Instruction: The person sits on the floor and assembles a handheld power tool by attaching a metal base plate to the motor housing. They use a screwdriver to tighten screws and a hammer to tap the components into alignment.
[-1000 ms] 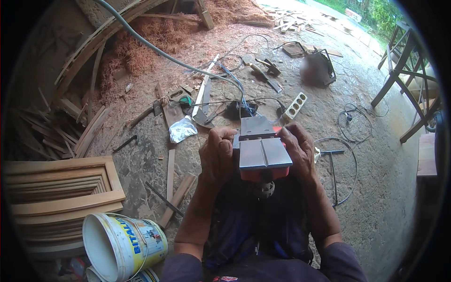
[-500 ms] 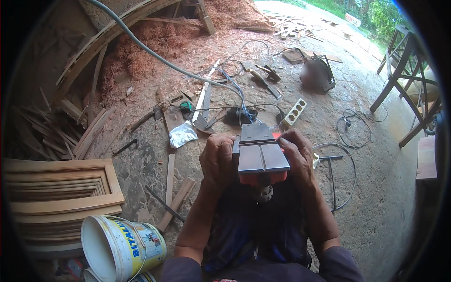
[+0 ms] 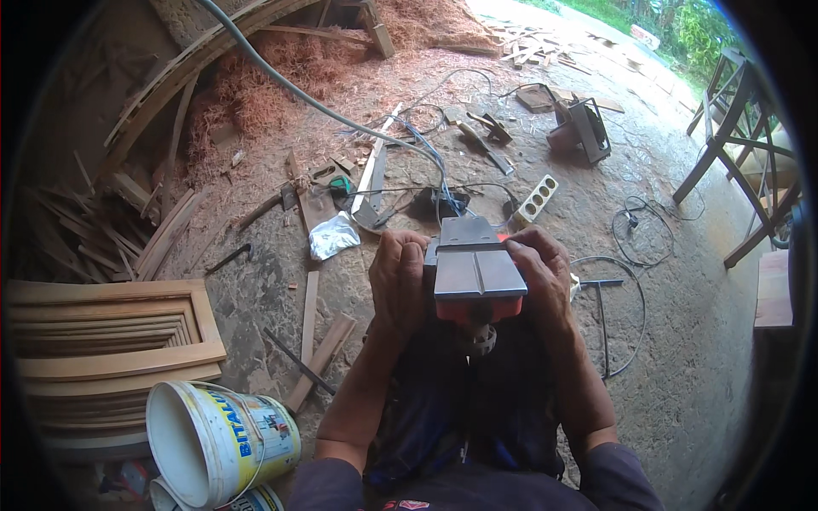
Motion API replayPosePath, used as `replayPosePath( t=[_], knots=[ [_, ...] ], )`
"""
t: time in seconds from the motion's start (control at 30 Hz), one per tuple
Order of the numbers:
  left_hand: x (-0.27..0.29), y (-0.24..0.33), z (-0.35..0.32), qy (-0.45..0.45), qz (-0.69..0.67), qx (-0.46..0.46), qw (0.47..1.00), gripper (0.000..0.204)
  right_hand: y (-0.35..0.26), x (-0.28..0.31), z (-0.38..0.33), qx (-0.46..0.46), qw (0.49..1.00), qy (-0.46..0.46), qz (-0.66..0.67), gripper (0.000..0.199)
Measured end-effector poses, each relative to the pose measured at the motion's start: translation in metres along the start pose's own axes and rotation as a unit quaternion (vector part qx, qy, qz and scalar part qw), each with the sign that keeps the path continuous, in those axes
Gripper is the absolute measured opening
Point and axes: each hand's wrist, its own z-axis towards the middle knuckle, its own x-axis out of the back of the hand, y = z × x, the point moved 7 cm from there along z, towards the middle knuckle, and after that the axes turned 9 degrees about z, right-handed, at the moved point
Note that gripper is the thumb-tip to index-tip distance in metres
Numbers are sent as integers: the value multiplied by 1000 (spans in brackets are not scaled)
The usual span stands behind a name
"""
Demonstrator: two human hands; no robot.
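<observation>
An electric hand planer (image 3: 479,277) is held upside down over my lap, its flat grey metal sole facing up and its red body showing below. My left hand (image 3: 400,279) is closed round the planer's left side, the thumb bent near its edge. On the opposite side my right hand (image 3: 542,277) grips the red body with curled fingers. A slotted round grey part (image 3: 479,341) sticks out at the planer's near end. The undersides of both grips are hidden.
Beyond my hands lie a white power strip (image 3: 537,200), a crumpled white bag (image 3: 333,236) and a chisel-like tool (image 3: 484,148). Wooden frames (image 3: 111,366) are stacked at left, above a tipped bucket (image 3: 273,443). A dark wooden stand (image 3: 724,162) is at right. Reddish shavings (image 3: 273,111) heap far left.
The view has shifted very slightly. Both hands keep their hold on the planer, which stays nearly in place.
</observation>
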Motion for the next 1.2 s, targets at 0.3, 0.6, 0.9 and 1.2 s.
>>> replayPosePath(
  t=[0.3, 0.6, 0.9, 1.2],
  knots=[
    [-3, 2, 0, -9, -53, 55, 997, 26, 2, 3, 0, 6, 999, 6, 46, 15],
    [-3, 4, 3, -21, -19, 25, 999, 33, 11, 6, 6, 14, 998, -8, 60, 11],
    [-18, -10, -2, -42, -279, 202, 938, 27, 1, -2, 1, -26, 995, -3, 93, 8],
    [-24, -12, -9, -108, -388, 291, 868, 38, 1, 1, -7, 18, 997, -22, 72, 10]
  ],
)
